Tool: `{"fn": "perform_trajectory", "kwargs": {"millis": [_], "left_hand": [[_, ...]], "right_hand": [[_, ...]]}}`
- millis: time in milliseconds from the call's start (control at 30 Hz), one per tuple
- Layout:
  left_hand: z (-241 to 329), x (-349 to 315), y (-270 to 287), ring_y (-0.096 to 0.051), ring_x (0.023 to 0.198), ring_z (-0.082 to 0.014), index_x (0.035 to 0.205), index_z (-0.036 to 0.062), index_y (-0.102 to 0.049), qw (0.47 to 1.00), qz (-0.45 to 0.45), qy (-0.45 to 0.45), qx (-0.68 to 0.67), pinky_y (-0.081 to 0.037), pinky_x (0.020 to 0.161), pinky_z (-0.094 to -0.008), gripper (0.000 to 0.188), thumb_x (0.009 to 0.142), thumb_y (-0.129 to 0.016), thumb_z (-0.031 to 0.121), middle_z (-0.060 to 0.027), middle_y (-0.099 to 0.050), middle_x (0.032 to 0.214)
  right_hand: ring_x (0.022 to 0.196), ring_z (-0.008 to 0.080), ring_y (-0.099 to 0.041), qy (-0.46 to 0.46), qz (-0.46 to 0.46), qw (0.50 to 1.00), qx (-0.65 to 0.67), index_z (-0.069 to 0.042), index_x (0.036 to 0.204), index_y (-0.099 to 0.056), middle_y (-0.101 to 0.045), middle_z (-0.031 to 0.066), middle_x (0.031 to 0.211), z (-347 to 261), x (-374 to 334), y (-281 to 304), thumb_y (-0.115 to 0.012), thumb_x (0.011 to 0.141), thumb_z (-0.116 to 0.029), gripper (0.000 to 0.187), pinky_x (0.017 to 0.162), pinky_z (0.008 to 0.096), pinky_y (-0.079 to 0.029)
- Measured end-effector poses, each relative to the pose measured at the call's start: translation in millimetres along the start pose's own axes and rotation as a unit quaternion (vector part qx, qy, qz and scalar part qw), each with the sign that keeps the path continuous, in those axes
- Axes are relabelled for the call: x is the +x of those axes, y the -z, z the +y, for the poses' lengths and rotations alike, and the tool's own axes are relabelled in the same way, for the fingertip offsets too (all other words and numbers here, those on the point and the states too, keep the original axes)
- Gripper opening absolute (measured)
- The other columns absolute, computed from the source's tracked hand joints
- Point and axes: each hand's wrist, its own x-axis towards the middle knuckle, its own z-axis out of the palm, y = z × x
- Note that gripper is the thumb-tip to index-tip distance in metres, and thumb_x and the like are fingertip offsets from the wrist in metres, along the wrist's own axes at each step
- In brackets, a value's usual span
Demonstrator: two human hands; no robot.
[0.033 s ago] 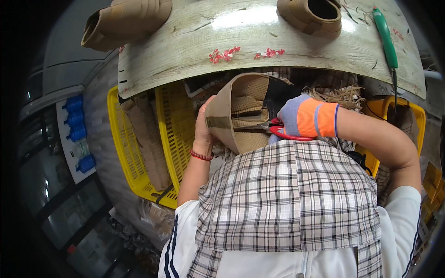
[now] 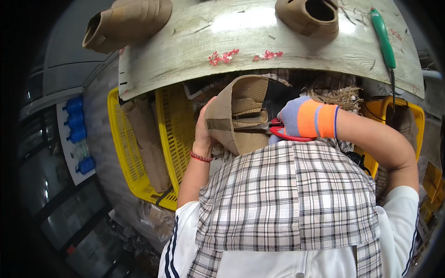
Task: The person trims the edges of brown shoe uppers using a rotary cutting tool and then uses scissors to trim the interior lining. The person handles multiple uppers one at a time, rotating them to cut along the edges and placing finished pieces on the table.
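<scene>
My left hand (image 2: 202, 127), bare with a red bead bracelet on the wrist, grips the outer side of a tan stitched fabric piece (image 2: 220, 109). The piece curves into an open sleeve, and its dotted, padded lining shows. My right hand (image 2: 291, 119) wears a blue-grey glove with an orange cuff. It is closed round red-handled scissors (image 2: 296, 138), whose blades point left into the fabric piece's opening. Whether the blades touch the lining, I cannot tell. The left fingertips are partly hidden behind the fabric.
Beyond my hands is a pale wood-grain table (image 2: 185, 55). On it lie tan tubular fabric pieces (image 2: 132, 23) and a green-handled tool (image 2: 384, 39) with a thin shaft. Yellow crates (image 2: 164, 134) stand at the left, another yellow bin (image 2: 419, 134) at the right. Frayed tan strips (image 2: 338, 97) lie under the table's edge.
</scene>
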Motion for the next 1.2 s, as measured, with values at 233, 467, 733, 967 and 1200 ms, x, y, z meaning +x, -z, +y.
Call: {"fn": "perform_trajectory", "kwargs": {"millis": [233,467,733,967,1200], "left_hand": [[110,-32,-60,-0.061,0.106,-0.021,0.114,-0.0035,-0.063,0.933,-0.039,-0.165,0.318,-0.048,0.092,-0.0327,0.031,0.093,-0.052,0.017,-0.0149,-0.063,0.118],[211,-9,-172,-0.066,0.097,-0.0313,0.099,0.0015,-0.07,0.3,-0.093,-0.525,0.791,-0.053,0.084,-0.0406,0.026,0.075,-0.061,0.006,-0.0177,-0.067,0.103],[175,144,-269,-0.062,0.105,-0.0232,0.104,0.0067,-0.059,0.209,-0.304,-0.536,0.76,-0.05,0.092,-0.0377,0.022,0.081,-0.06,0.01,-0.0093,-0.064,0.111],[151,242,-293,-0.061,0.106,-0.0291,0.121,0.0139,-0.062,0.41,-0.372,-0.384,0.739,-0.05,0.09,-0.0391,0.057,0.071,-0.05,-0.009,-0.0116,-0.064,0.113],[135,289,-303,-0.066,0.091,-0.0332,0.108,0.005,-0.066,0.493,-0.329,-0.313,0.742,-0.051,0.079,-0.0395,0.04,0.072,-0.051,-0.005,-0.0195,-0.068,0.093]], "right_hand": [[0.075,0.0358,-0.065,0.03,0.096,0.987,0.123,-0.008,0.093,-0.069,-0.068,0.0165,0.08,54,-45,-35,-0.055,0.085,-0.059,0.053,0.068,0.0424,-0.05],[0.073,0.0343,-0.064,0.013,0.214,0.946,0.244,-0.007,0.097,-0.065,-0.066,0.0152,0.077,92,-28,-84,-0.065,0.074,-0.07,0.067,0.065,0.0382,-0.048],[0.06,0.0236,-0.061,0.007,0.246,0.876,0.414,-0.008,0.093,-0.066,-0.063,0.0098,0.064,79,-27,-89,-0.066,0.082,-0.057,0.051,0.061,0.0335,-0.047],[0.064,0.0204,-0.062,0.042,0.251,0.862,0.439,-0.006,0.089,-0.066,-0.064,0.01,0.068,62,-34,-83,-0.069,0.082,-0.051,0.045,0.062,0.0323,-0.047],[0.064,0.014,-0.058,0.037,0.221,0.849,0.479,-0.004,0.087,-0.065,-0.061,0.0058,0.067,65,-30,-80,-0.068,0.084,-0.034,0.03,0.06,0.0291,-0.046]]}}
